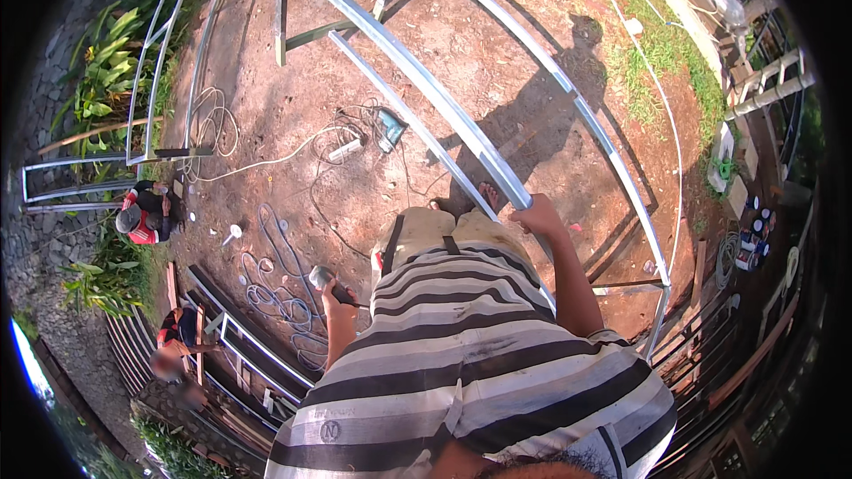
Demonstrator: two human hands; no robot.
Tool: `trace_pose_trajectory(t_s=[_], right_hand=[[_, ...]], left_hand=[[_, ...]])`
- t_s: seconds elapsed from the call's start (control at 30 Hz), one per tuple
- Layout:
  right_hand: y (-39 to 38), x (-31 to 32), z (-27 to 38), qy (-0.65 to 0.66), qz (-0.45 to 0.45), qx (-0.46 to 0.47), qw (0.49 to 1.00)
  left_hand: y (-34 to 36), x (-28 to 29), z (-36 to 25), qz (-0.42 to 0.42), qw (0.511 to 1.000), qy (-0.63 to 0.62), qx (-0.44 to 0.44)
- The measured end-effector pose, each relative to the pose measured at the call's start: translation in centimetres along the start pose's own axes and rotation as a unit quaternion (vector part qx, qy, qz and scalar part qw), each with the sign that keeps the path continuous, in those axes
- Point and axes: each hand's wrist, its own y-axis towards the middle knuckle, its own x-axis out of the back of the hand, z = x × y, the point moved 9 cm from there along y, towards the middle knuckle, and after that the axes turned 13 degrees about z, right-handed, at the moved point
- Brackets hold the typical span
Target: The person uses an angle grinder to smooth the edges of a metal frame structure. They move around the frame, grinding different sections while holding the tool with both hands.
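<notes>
My left hand [337, 293] is closed round a hand tool with a blunt grey head [319, 277] and a dark handle; its exact kind does not show. To the right, my right hand [539, 215] grips the near end of a long silver metal bar [426, 89]. That bar belongs to a metal frame that stretches away to the far left. A thinner metal bar [399, 108] runs along its left side, and a curved outer rail [612, 155] lies to its right. My bare feet [488, 195] stand on the dirt below.
A teal power tool [390, 130] lies ahead beside tangled cords. Coiled hose [280, 302] is on the ground at left. Two other people, one crouching [146, 217] and one lower [177, 337], are by metal frames at far left. Cans [754, 239] stand at far right.
</notes>
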Motion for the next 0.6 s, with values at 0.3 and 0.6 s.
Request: trace_pose_trajectory(t_s=[0.3, 0.6], right_hand=[[1.8, 8.1, -1.0, 0.052, 0.033, -0.043, 0.997], [2.0, 7.2, -0.8, 0.107, 0.109, -0.129, 0.98]], left_hand=[[4.3, 1.2, 4.2, -0.098, 0.993, 0.023, 0.066], [10.5, 0.0, 5.8, -0.14, 0.985, 0.023, 0.098]])
